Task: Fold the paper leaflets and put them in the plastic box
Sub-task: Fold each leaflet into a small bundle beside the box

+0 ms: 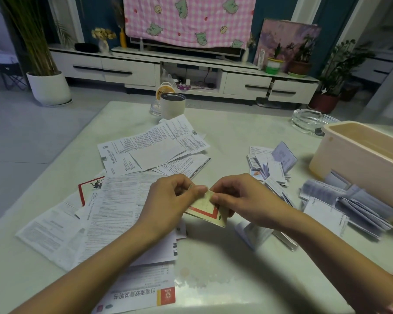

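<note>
Head view: left hand (pixel 168 198) and right hand (pixel 240 198) pinch a folded, red-bordered paper leaflet (pixel 208 211).

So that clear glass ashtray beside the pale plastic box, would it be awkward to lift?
Probably heavy for its size: the clear glass ashtray looks thick-walled. Its smooth glass is likely slippery, and could chip if dropped. Low and wide, it should slide rather than tip when pushed.

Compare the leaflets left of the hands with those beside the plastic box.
The left leaflets are unfolded; the box-side leaflets are folded. The left leaflets lie flat as large overlapping sheets; the box-side leaflets are small thick packets, some splayed. Both are printed paper on the table, outside the plastic box.
</note>
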The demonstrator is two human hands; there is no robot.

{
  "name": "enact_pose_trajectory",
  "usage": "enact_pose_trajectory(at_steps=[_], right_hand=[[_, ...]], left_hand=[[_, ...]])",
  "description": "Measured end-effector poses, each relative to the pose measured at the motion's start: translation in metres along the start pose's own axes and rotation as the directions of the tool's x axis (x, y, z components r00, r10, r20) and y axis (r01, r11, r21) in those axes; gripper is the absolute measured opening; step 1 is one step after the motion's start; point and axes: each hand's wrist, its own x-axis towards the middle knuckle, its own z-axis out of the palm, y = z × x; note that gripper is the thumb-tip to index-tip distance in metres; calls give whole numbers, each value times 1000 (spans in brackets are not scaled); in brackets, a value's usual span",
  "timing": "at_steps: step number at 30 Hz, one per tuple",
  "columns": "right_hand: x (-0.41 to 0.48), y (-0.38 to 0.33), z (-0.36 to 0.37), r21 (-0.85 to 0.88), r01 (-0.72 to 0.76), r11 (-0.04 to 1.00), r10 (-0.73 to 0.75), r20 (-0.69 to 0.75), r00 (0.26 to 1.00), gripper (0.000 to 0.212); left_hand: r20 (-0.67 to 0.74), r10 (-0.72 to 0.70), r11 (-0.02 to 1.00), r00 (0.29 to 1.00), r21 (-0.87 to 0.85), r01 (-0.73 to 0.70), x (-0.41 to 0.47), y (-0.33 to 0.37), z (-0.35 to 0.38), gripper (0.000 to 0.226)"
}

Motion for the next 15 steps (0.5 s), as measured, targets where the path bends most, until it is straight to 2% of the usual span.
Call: enact_pose_trajectory(at_steps=[3,5,7,10,15], right_hand=[[0,1,-1,-55,35,998,-36,-11,999,18],[0,1,1,-120,53,991,-56,-25,998,23],[0,0,3,-135,49,990,-53,-26,998,22],[-1,-2,-1,18,12,1000,-12,1,1000,17],[-8,0,-5,336,-76,939,90,-26,996,14]], left_hand=[[84,-1,1000,996,-5,1,1,1,-2,21],[160,20,998,987,48,-28,2,2,-4,15],[173,51,993,984,99,-69,1,4,-7,16],[129,54,993,990,100,-67,2,7,-11,20],[80,-14,999,997,-38,17,1,10,-19,17]])
